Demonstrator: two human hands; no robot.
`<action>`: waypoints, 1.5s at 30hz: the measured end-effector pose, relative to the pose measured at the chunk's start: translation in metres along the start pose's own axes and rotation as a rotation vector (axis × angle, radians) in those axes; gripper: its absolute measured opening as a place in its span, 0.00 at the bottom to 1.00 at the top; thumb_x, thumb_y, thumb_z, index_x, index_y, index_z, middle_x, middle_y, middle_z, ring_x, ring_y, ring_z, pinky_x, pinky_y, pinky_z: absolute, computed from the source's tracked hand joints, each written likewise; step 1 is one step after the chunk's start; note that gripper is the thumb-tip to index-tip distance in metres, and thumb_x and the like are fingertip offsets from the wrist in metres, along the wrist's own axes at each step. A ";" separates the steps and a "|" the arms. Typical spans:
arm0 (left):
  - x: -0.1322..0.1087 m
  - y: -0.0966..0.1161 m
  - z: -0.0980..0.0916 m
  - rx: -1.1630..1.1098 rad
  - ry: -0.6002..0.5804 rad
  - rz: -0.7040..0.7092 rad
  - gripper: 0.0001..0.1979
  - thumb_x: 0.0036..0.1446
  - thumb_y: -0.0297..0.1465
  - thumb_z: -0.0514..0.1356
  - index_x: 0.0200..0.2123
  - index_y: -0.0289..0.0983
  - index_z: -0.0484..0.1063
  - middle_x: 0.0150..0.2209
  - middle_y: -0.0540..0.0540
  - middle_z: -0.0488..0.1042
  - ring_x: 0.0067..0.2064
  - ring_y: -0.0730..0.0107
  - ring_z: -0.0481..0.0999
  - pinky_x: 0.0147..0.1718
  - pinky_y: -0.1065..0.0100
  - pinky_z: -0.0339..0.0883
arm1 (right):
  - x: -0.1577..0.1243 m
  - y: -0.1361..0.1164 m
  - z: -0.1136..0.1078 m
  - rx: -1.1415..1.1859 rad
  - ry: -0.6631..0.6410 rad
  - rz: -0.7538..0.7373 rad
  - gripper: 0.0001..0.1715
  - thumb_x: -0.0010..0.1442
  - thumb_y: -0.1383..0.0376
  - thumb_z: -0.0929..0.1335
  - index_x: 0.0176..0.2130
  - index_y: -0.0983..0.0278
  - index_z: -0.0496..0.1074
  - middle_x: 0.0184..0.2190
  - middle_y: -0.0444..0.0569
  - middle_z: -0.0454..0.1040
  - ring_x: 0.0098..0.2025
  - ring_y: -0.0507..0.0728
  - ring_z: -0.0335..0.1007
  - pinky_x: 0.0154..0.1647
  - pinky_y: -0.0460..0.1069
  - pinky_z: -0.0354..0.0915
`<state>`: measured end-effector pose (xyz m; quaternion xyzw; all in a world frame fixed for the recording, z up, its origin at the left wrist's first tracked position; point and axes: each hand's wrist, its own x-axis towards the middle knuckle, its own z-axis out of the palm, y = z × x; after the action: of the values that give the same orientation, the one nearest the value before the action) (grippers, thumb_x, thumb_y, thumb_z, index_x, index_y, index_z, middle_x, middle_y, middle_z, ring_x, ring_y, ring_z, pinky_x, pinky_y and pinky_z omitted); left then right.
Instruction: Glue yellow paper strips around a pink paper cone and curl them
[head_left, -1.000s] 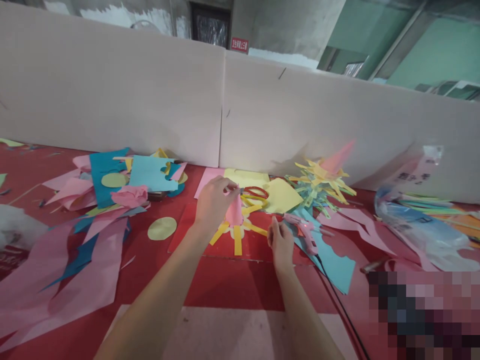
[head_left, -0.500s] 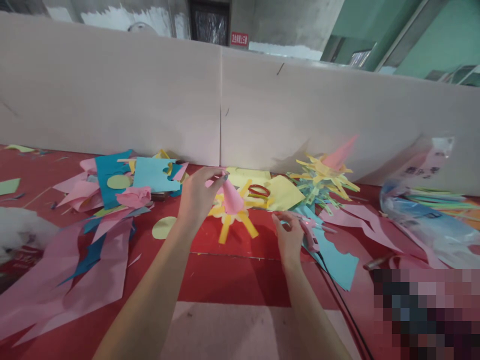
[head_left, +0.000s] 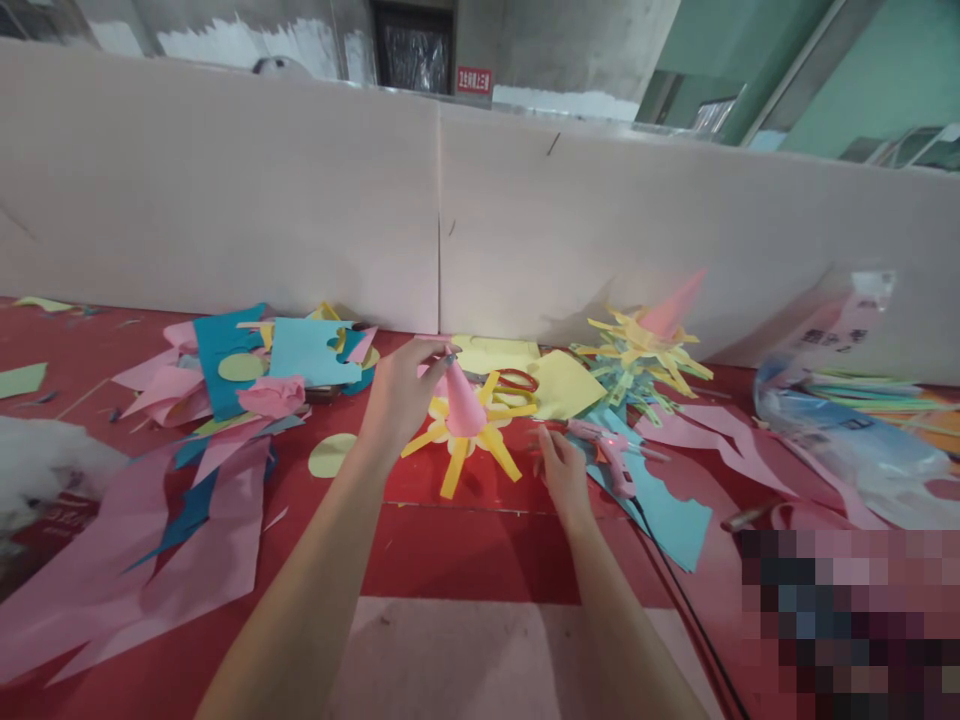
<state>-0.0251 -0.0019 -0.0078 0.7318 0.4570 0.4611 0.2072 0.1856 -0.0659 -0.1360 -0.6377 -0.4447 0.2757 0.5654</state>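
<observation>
At the red table, the left hand pinches the cone, left of the glue gun; the right hand, between them, looks loose, empty; steadying seems the step, and the next move calls for a gentle grip

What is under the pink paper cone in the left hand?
Yellow paper strips and a pale scalloped edge show around the base of the pink paper cone; whatever lies directly beneath it is covered.
</observation>
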 end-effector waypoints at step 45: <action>-0.006 -0.014 0.044 0.006 -0.139 0.012 0.14 0.54 0.25 0.57 0.45 0.40 0.70 0.44 0.48 0.74 0.41 0.70 0.74 0.42 0.68 0.66 | 0.001 0.005 -0.043 -0.546 0.577 -0.179 0.28 0.59 0.48 0.59 0.33 0.66 0.74 0.29 0.51 0.71 0.30 0.54 0.62 0.34 0.48 0.58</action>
<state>0.0056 0.0050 -0.0423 0.7655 0.4383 0.4090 0.2337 0.2237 -0.0853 -0.1322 -0.7743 -0.3782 -0.0931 0.4987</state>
